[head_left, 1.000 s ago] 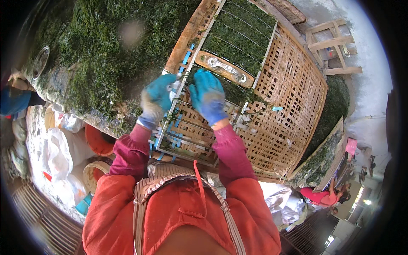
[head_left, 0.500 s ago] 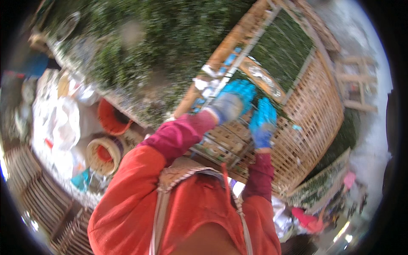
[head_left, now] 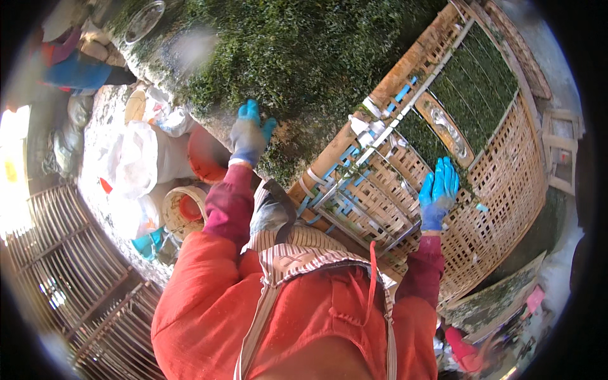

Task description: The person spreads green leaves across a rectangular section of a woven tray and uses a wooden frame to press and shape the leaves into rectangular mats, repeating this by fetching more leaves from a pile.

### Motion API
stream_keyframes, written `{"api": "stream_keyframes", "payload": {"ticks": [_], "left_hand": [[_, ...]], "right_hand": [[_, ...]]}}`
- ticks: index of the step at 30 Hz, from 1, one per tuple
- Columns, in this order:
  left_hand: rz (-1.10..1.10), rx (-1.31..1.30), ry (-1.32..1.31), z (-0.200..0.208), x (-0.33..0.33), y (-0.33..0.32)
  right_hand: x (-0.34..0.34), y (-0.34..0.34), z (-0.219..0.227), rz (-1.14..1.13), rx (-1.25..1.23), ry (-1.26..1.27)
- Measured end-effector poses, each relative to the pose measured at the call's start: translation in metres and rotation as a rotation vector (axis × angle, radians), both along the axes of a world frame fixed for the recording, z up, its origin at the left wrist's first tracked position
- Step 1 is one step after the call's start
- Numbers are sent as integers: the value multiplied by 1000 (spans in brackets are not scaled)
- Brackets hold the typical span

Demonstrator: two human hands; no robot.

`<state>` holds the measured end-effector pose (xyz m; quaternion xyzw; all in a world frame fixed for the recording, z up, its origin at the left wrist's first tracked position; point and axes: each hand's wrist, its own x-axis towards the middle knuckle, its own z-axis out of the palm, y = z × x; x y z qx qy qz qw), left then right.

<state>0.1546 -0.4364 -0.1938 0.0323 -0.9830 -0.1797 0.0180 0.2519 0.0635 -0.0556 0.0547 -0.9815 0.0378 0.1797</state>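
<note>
Weed [head_left: 478, 79] covers the upper end of the frame [head_left: 433, 71] — I judge that end done — and more lies beside the block [head_left: 445, 130]. The lower end shows bars over the woven mat [head_left: 506, 171] with hardly any weed, so by my reckoning that stretch is left. I have the left hand [head_left: 249, 134] by the near edge of the pile [head_left: 285, 63], its grip open, nothing visible in it. My right hand [head_left: 439, 193] is open too, flat over the frame's right side, near the block.
</note>
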Motion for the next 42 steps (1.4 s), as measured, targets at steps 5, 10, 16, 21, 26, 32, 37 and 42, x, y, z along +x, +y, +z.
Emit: {"api": "stream_keyframes", "payload": {"ticks": [5, 10, 16, 21, 26, 32, 37, 42], "left_hand": [[376, 1139, -276, 58, -16, -8], [143, 1296, 30, 133, -15, 31], [-225, 1463, -13, 221, -4, 189], [-867, 1574, -309, 175, 3, 321], [-481, 1593, -615, 146, 12, 337], [-613, 1318, -191, 143, 13, 312], [-1063, 797, 69, 149, 10, 318], [-1287, 81, 116, 135, 24, 387]], "right_hand": [[5, -5, 2, -36, -53, 30], [15, 9, -7, -17, -140, 100], [27, 16, -32, -337, -488, 469], [37, 16, -44, -543, -753, 519], [41, 19, -7, -415, -374, 421], [37, 39, 21, -138, 100, -135], [44, 78, 48, -225, -454, 20], [35, 99, 5, -178, 30, 3]]}}
